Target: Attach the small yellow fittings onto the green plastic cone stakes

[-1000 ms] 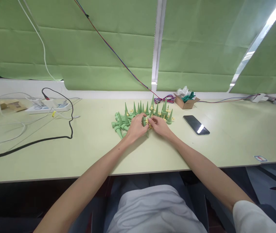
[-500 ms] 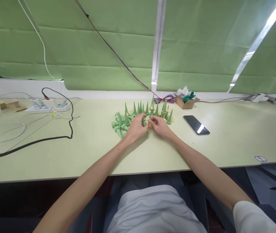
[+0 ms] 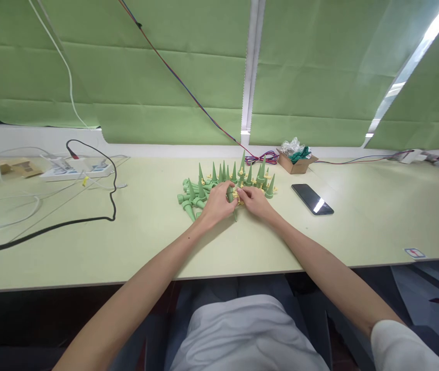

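well back from edge of pale flat tabletop, gripping green plastic cone in left hand, honestly can't tell grip of right hand; creased green blinds behind

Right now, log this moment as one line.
Left hand: holds green spike | Right hand: fingertips at yellow part | Nearby: other spikes, standing and lying | Right side: phone, box

Green cone-tipped spikes are clustering nearer the back edge of the worktop, many standing tip-up, others lying leftward, small yellow pieces showing among them.
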